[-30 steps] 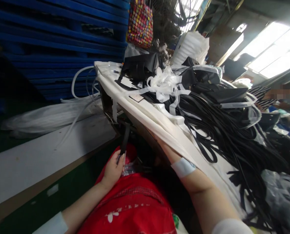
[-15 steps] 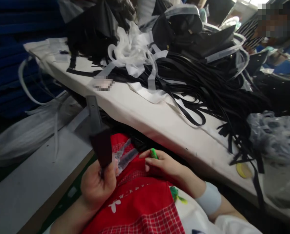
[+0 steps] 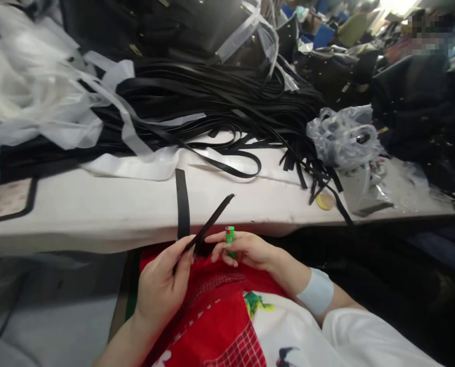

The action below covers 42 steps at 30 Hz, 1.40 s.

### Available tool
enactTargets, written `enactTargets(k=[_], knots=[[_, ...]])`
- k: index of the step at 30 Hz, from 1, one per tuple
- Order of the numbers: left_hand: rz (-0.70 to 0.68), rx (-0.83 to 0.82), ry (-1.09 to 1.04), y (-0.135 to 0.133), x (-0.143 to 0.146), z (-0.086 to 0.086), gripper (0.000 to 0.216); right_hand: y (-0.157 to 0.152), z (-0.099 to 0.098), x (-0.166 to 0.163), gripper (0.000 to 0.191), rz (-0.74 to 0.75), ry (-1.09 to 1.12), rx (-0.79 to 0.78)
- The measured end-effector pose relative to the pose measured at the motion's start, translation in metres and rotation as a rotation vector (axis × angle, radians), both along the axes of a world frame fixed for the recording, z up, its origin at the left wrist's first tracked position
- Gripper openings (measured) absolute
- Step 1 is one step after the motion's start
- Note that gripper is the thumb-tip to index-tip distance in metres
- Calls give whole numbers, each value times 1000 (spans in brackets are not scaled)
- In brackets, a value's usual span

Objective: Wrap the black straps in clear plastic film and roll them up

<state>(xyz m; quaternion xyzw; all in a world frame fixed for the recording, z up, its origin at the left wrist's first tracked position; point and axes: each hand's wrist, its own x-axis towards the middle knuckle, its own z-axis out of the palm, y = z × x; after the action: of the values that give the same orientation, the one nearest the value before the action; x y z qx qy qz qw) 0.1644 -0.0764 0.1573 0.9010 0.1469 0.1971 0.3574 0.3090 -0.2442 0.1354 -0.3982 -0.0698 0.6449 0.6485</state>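
Note:
My left hand (image 3: pixel 162 285) is closed on a black strap (image 3: pixel 182 204) whose two ends stick up in front of the white table (image 3: pixel 97 209). My right hand (image 3: pixel 246 251) rests over my lap with its fingers curled around a small green lighter (image 3: pixel 230 235), fingertips close to the strap's lower end. Both hands hover above my red apron (image 3: pixel 220 316). A large pile of black straps (image 3: pixel 220 97) lies across the table beyond them.
White ribbon strips (image 3: pixel 59 112) lie on the table's left, a crumpled clear plastic bag (image 3: pixel 344 135) at the right. A small yellow disc (image 3: pixel 324 201) sits near the table's front edge. Black bags (image 3: pixel 327 66) are stacked behind. Another person is at the far right.
The view swung right and down over the table. My left hand raised the strap so both ends fan out. My right hand came from under the table's edge, holding the green lighter.

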Motion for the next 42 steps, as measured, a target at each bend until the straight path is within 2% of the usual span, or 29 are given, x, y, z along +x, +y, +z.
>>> enactTargets(k=[4,7,10,15,17,21,25,32,38,42], knots=[[-177,7,19,4,30,-4,27,-19,-2,-1,29,-152,-102,-57],[-272,45,31,2,47,-12,29,-34,-1,-5,21,-330,-321,-165],[-329,81,61,-2,59,-18,31,-52,2,-8,28,-490,-481,-237],[-342,-52,129,-20,68,-17,31,-80,7,1,39,-657,-589,-324],[-319,-73,128,-29,67,-18,30,-85,10,10,50,-700,-672,-355],[-233,-34,92,-49,60,-25,29,-86,16,29,59,-696,-784,-329],[-182,5,68,-67,53,-31,30,-84,11,36,62,-684,-786,-264],[-151,25,81,-80,46,-21,28,-80,-6,30,61,-713,-674,-207],[-150,-23,135,-86,40,-19,28,-78,-3,28,64,-693,-632,-148],[-215,-98,179,-95,41,-14,30,-99,-4,19,63,-733,-588,-176]])
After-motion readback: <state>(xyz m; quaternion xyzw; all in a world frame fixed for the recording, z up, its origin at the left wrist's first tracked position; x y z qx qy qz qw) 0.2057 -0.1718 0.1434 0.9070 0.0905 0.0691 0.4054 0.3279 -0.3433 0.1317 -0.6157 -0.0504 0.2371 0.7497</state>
